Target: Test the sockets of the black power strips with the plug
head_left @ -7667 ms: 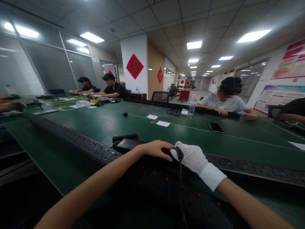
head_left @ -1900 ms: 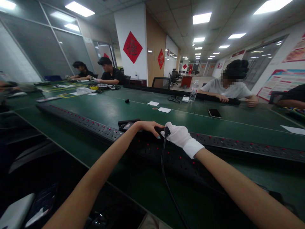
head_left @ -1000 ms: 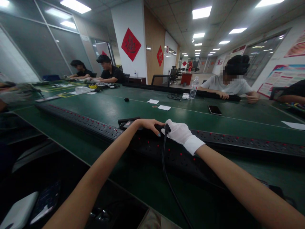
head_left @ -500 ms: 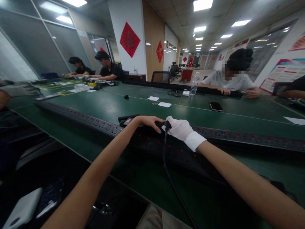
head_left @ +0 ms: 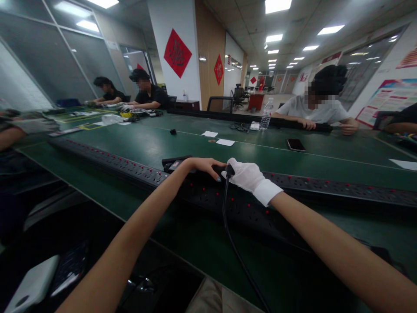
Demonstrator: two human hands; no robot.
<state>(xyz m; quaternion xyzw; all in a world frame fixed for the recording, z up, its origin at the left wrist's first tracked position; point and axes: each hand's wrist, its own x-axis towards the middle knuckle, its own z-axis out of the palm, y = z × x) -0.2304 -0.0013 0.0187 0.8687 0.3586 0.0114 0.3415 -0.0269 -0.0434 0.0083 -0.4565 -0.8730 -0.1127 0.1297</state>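
Note:
My right hand (head_left: 244,175), in a white glove, is closed on a black plug (head_left: 230,170) whose cable (head_left: 225,213) hangs down toward my lap. My bare left hand (head_left: 206,167) rests beside it, thumb and fingers apart, over a dark part at the rear of the near power strip (head_left: 241,208); whether it grips that part is hidden. This black strip has red dots and sockets along its top. A longer black strip (head_left: 114,161) lies behind it, running left and right. Near my left wrist sits a black device (head_left: 174,164) with a pale label.
On the green table (head_left: 192,130) are white papers (head_left: 225,142), a phone (head_left: 296,144), a water bottle (head_left: 266,115) and a small black piece (head_left: 173,131). Across the table a person in a white shirt (head_left: 321,111) touches a long black bar. Other people work at the left.
My hands and the plug have hardly moved. At the far left, another person's gloved hand has shifted slightly to the right.

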